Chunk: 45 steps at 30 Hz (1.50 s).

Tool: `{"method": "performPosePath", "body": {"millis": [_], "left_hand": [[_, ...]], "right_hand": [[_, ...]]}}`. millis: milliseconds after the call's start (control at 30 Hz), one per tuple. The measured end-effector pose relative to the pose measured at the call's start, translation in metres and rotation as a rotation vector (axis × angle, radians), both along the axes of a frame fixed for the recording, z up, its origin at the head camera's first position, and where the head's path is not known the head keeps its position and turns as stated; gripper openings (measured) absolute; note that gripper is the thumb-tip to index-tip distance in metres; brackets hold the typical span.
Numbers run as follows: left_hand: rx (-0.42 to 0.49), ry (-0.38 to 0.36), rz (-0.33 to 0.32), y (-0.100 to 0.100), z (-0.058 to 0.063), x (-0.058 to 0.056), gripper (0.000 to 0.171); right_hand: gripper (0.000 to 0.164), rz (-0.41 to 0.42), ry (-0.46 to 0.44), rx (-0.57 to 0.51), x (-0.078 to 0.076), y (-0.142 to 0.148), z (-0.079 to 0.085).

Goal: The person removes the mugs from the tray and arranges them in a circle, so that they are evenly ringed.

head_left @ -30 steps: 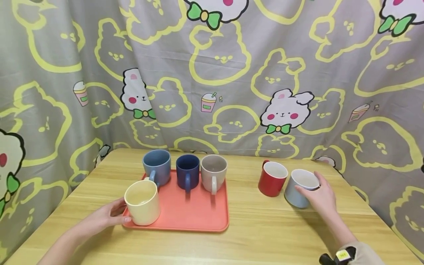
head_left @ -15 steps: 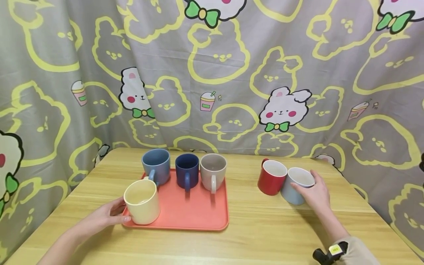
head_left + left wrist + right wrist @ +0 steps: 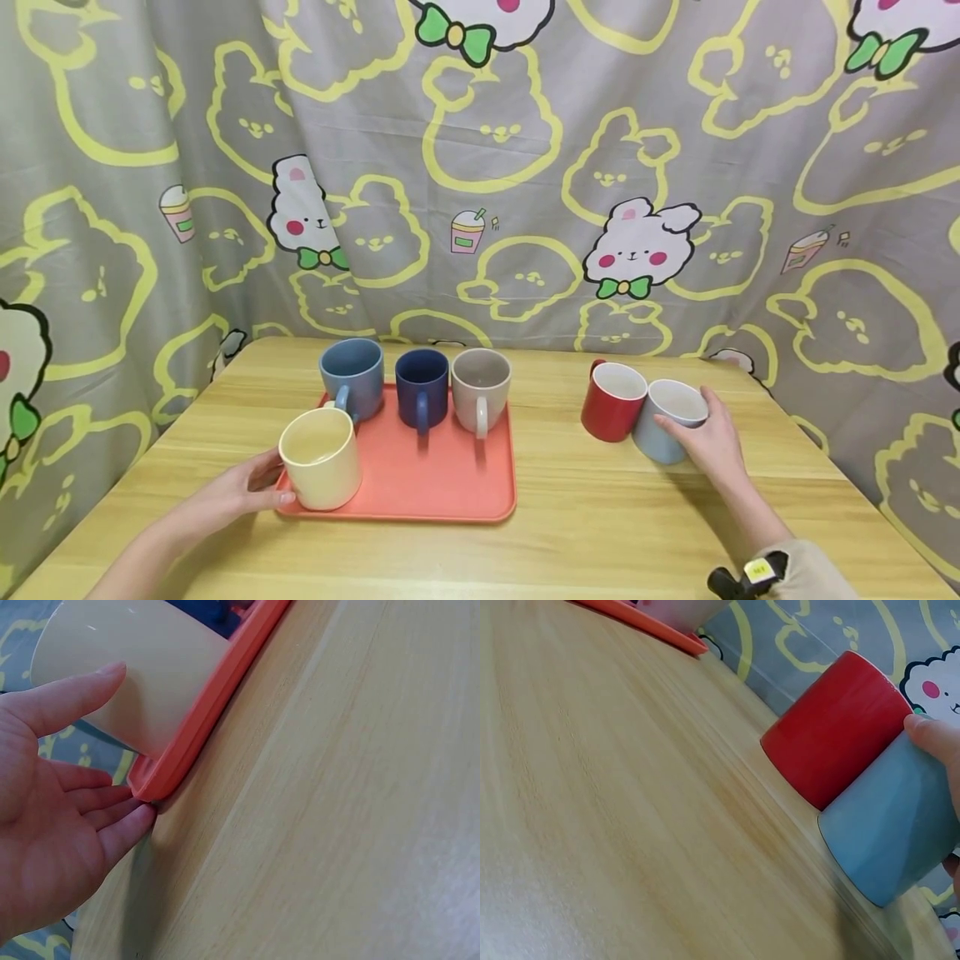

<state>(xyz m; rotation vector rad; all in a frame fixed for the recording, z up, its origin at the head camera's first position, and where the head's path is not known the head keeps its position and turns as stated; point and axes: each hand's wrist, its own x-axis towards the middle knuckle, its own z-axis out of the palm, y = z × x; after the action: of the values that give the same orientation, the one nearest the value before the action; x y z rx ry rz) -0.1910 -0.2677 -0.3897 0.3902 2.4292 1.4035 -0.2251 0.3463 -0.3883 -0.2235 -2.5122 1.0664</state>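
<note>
At the right of the table, my right hand (image 3: 712,440) grips a light blue mug (image 3: 660,437) with a white inside, thumb on the near side and fingers round the far side. A red mug (image 3: 611,408) stands right beside it; in the right wrist view the light blue mug (image 3: 892,817) seems to touch the red mug (image 3: 836,731). Over at the left, my left hand (image 3: 236,496) has its fingertips at the corner of a coral tray (image 3: 442,487). Its thumb (image 3: 90,694) lies extended in front of a cream mug (image 3: 321,462) on that tray.
Along the tray's back edge stand a blue mug (image 3: 360,387), a navy mug (image 3: 420,400) and a light grey mug (image 3: 476,392). Wooden table (image 3: 555,533) lies between tray and right-hand mugs. A patterned curtain (image 3: 517,192) hangs behind.
My right hand has slid the light blue mug slightly left and back, up against the red mug. The left hand and the tray have stayed in place.
</note>
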Motion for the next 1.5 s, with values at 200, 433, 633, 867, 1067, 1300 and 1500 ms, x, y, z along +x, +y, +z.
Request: {"method": "performPosePath", "body": {"millis": [200, 433, 633, 867, 1067, 1300, 1500], "left_hand": [[0.008, 0.021, -0.006, -0.001, -0.001, 0.001, 0.081], [0.004, 0.023, -0.007, -0.002, 0.000, 0.001, 0.079], [0.010, 0.047, -0.018, -0.001, 0.001, 0.000, 0.079], [-0.006, 0.017, 0.003, -0.001, 0.003, 0.000, 0.081], [-0.013, 0.067, -0.007, 0.003, 0.004, 0.002, 0.081], [-0.028, 0.089, 0.005, 0.008, 0.004, 0.002, 0.085], [-0.030, 0.095, -0.015, 0.005, 0.002, 0.005, 0.083]], "right_hand": [[0.092, 0.033, 0.053, -0.008, 0.002, 0.001, 0.002], [0.074, 0.037, 0.141, -0.051, 0.008, -0.003, 0.023], [0.057, 0.047, 0.173, -0.102, 0.013, -0.026, 0.056], [0.047, 0.243, 0.222, -0.221, 0.013, -0.076, 0.074], [0.043, 0.422, 0.202, -0.263, 0.015, -0.129, 0.079], [0.043, 0.604, 0.142, -0.258, 0.014, -0.187, 0.056], [0.046, 0.810, 0.078, -0.172, 0.018, -0.242, 0.035]]}}
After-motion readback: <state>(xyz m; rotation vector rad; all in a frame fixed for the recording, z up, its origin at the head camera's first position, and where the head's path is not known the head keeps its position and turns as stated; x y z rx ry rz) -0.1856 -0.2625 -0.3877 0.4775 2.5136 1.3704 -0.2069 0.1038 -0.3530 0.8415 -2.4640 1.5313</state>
